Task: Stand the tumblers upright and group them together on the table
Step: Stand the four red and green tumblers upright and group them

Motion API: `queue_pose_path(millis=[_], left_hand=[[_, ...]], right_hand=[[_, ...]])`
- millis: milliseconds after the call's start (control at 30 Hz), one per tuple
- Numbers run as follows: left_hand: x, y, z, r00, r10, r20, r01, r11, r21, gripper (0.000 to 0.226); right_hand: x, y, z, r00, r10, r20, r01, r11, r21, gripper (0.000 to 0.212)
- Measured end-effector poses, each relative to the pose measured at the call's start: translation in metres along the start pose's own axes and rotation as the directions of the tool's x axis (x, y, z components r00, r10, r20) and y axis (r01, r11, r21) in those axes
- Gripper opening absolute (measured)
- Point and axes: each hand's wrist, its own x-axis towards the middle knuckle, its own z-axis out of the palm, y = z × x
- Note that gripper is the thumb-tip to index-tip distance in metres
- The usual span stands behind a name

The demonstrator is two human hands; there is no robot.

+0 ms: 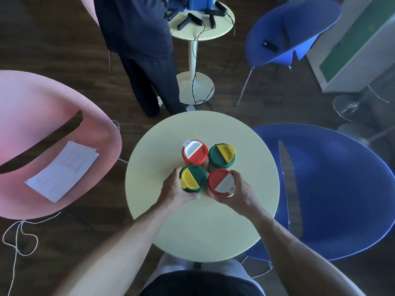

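Left hand (174, 192) is wrapped round the near green tumbler (193, 178), right hand (237, 192) clasps the near red tumbler (222, 182), both upright at the middle of the counter (205, 227). Just behind them stand the far red tumbler (195, 152) and far green tumbler (221, 156), a tidy square. To finish well, I'd say nudge the near pair snug against the back two, keep bases flat, then let go straight outward so nothing tips.

Perhaps a café or lounge: round tables (149, 167), moulded chairs (331, 189).
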Motion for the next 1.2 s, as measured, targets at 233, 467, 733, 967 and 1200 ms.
queue_pose_path(millis=[233, 467, 733, 967, 1200], left_hand=[[0.0011, -0.0022, 0.0016, 1.000, 0.002, -0.003, -0.002, 1.000, 0.015, 0.090], [0.0024, -0.0044, 0.0030, 1.000, -0.005, -0.009, 0.005, 0.999, 0.033, 0.091], [0.0019, -0.0045, 0.0040, 1.000, -0.004, -0.023, 0.004, 0.999, 0.032, 0.088], [0.0022, -0.0059, 0.0066, 0.999, -0.011, -0.043, 0.013, 0.999, 0.048, 0.090], [0.0016, -0.0061, 0.0074, 0.999, -0.015, -0.052, 0.017, 0.999, 0.044, 0.091]], right_hand=[[-0.0006, -0.0029, -0.0033, 1.000, 0.004, 0.017, -0.004, 1.000, -0.003, 0.087], [-0.0015, -0.0054, -0.0044, 1.000, 0.009, 0.017, -0.009, 1.000, 0.005, 0.085], [-0.0024, -0.0071, -0.0046, 1.000, -0.002, 0.012, 0.002, 1.000, 0.006, 0.084], [-0.0030, -0.0092, -0.0063, 1.000, -0.003, 0.016, 0.003, 1.000, 0.010, 0.084], [-0.0028, -0.0098, -0.0070, 1.000, 0.006, 0.023, -0.006, 1.000, 0.006, 0.083]])
